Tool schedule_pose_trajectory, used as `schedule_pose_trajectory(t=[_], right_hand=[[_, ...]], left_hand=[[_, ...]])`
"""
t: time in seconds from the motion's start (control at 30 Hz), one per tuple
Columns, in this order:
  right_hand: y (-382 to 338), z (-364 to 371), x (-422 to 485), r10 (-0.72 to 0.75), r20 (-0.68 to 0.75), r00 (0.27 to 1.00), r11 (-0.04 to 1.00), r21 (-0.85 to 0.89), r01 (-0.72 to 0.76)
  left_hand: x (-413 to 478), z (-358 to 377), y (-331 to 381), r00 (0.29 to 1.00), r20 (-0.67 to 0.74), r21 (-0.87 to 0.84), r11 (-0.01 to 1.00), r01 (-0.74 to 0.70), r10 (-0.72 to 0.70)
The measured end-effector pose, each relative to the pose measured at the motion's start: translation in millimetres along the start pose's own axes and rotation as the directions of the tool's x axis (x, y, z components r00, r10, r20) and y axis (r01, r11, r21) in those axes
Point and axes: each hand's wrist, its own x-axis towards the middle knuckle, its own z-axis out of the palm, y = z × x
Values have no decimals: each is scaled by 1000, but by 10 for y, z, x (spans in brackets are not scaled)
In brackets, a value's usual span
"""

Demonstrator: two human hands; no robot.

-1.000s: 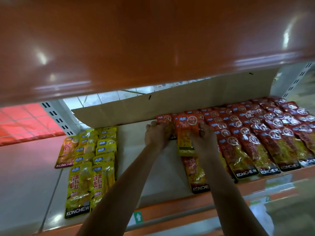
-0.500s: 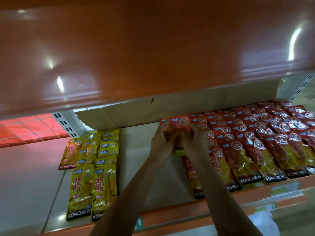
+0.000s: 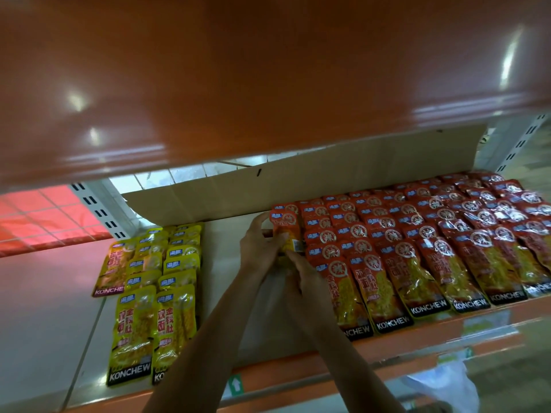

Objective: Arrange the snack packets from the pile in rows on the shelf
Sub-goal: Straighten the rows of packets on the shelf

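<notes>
The left hand [image 3: 258,247] and right hand [image 3: 302,274] both pinch one red snack packet [image 3: 285,226] between them, directly beside the red rows [image 3: 417,248] to their right. The packet is judged light, limp and slick: take hold at the sealed edges, not the filled centre

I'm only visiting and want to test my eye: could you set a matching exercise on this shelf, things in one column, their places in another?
Things:
1 yellow packets
2 red packet rows
3 cardboard sheet
4 single red packet

Places:
A upright at the back of the shelf
B gripped by left hand and right hand
C shelf's left part
D shelf's right part

Pairs: 1-C, 2-D, 3-A, 4-B.
</notes>
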Motion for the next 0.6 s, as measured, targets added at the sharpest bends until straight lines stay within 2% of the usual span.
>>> schedule_pose_trajectory(t=[0.33, 0.6], right_hand=[[19, -111, -19, -31, 30, 999, 999, -18, 31], [22, -105, -17, -21, 41, 999, 999, -47, 23]], left_hand=[[-30, 65, 68, 990, 32, 267, 953, -144, 140], [33, 39, 95, 989, 58, 379, 913, -150, 139]])
